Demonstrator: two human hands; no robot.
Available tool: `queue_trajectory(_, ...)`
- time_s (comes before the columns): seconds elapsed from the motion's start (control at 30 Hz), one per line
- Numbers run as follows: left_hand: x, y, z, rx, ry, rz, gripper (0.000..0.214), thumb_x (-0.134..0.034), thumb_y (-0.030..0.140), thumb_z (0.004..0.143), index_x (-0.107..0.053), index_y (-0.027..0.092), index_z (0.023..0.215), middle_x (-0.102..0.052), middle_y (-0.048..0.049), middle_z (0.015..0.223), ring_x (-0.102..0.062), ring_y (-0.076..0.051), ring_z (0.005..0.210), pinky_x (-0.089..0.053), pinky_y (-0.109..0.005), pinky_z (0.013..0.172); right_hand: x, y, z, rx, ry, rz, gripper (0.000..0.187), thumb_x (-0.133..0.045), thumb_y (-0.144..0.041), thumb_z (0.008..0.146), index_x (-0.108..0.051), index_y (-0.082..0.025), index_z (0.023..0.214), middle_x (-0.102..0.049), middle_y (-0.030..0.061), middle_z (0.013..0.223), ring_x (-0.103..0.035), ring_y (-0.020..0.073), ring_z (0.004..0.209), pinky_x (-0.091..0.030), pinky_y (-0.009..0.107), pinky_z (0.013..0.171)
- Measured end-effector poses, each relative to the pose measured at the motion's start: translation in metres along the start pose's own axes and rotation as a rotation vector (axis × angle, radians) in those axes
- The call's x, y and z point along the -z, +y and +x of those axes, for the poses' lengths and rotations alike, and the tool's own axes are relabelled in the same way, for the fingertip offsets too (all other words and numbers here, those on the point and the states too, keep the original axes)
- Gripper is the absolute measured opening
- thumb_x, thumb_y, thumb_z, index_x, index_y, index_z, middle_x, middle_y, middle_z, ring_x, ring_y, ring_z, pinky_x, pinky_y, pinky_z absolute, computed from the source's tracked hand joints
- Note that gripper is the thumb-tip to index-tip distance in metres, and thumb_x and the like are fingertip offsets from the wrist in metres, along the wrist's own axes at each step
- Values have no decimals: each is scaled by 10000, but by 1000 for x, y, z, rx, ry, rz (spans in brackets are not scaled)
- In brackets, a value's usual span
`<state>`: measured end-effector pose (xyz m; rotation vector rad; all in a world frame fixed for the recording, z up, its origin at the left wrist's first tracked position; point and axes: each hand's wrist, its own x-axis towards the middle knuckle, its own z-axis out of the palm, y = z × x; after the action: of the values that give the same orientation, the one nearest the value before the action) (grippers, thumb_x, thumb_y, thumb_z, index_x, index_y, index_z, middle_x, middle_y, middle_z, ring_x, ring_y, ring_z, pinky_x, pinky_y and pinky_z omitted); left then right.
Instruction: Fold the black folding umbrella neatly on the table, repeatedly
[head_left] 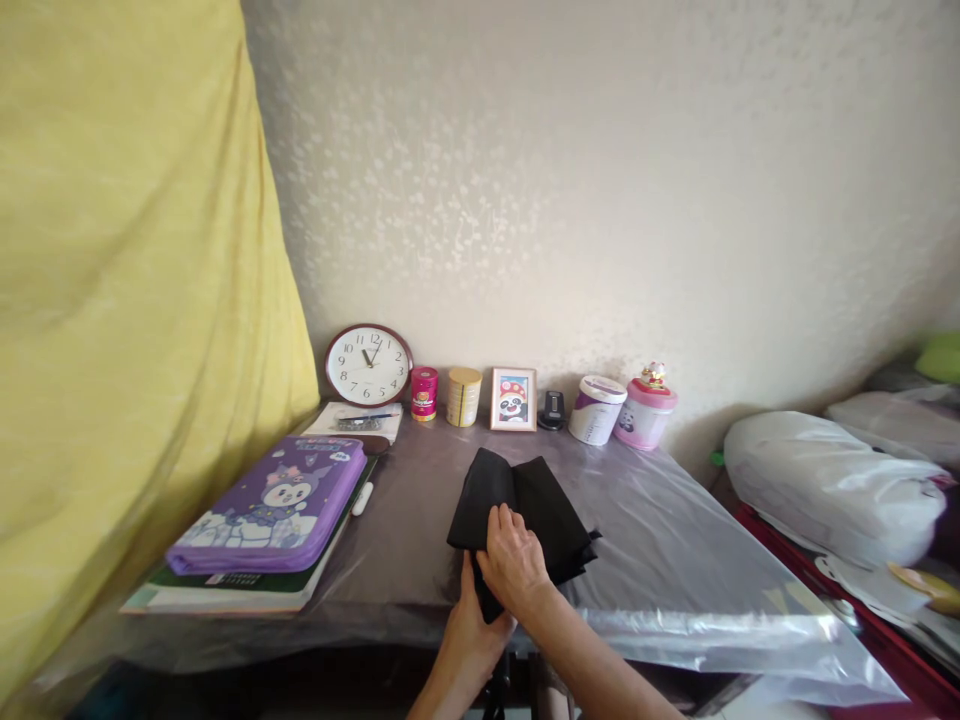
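A black folded cloth lies in the middle of the table, which is covered with clear plastic sheet. My right hand rests on top of the cloth's near edge, fingers curled down onto the fabric. My left hand sits just under and behind the right one, gripping the cloth's near corner from below. Part of the left hand's fingers is hidden by the right hand and the cloth.
A purple cartoon case lies on books at the left. Along the wall stand a clock, a red tin, a yellow tin, a framed picture and two tubs. A yellow curtain hangs left; white bags lie right.
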<state>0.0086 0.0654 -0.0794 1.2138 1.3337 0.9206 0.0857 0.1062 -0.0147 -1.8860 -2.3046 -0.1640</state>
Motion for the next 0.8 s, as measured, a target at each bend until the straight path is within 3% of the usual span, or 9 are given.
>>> queue_trajectory(0.1, 2, 1, -2, -32, 12, 95, 980, -631, 259, 676, -16, 85, 1419, -547, -179, 1242, -521, -269, 1140, -389, -319, 917, 7, -2, 3, 38, 22, -22, 244, -423, -153, 817, -577, -113, 1002, -589, 168, 1024, -553, 267, 949, -488, 375, 739)
queue_trajectory(0.17, 3, 2, -4, -35, 9, 168, 937, -600, 259, 695, -35, 76, 1419, -574, -184, 1203, -554, -275, 1093, -411, -318, 871, 12, -5, 4, 76, 53, -13, 208, -407, -162, 837, -578, -137, 951, -593, 141, 976, -558, 244, 907, -486, 349, 722)
queue_trajectory(0.3, 4, 1, -5, -37, 16, 257, 833, -578, 267, 700, -164, 96, 1403, -618, -159, 1140, -582, -270, 1046, -421, -288, 811, 14, -11, 8, 130, 88, 11, 217, -440, -190, 835, -564, -146, 1008, -595, 129, 1010, -551, 231, 929, -464, 344, 763)
queue_trajectory(0.43, 5, -1, -5, -27, 7, 318, 793, -578, 284, 697, -217, 117, 1383, -651, -140, 1068, -612, -273, 979, -424, -289, 768, 6, -8, 9, 168, -10, 75, 219, -439, -214, 837, -623, -148, 934, -619, 127, 1054, -532, 242, 1030, -427, 368, 847)
queue_trajectory(0.57, 7, 2, -8, 6, -12, 358, 684, -569, 331, 710, -336, 101, 1311, -655, -165, 1030, -618, -302, 954, -430, -313, 737, 0, 3, 8, 217, -94, 244, 437, -549, -420, 784, -599, -136, 1112, -534, 136, 1266, -416, 260, 1226, -319, 396, 998)
queue_trajectory(0.63, 8, 3, -10, 12, -15, 395, 672, -558, 349, 720, -339, 98, 1303, -652, -174, 1026, -615, -313, 959, -430, -324, 735, 1, 9, 7, 268, -135, 309, 439, -519, -473, 806, -615, -159, 1096, -555, 117, 1252, -406, 243, 1244, -276, 399, 1028)
queue_trajectory(0.7, 9, 4, -11, -3, -8, 427, 698, -542, 371, 738, -288, 107, 1332, -641, -172, 1052, -600, -309, 996, -424, -326, 765, 1, 13, 7, 324, -142, 327, 344, -408, -413, 890, -647, -199, 1013, -617, 76, 1169, -431, 207, 1230, -254, 404, 1037)
queue_trajectory(0.8, 12, 5, -13, -32, 26, 485, 692, -498, 424, 775, -255, 97, 1335, -610, -189, 1105, -571, -304, 1046, -408, -334, 813, -1, 18, 9, 391, -112, 279, 355, -300, -272, 943, -651, -227, 954, -651, 46, 1104, -459, 176, 1206, -232, 424, 1042)
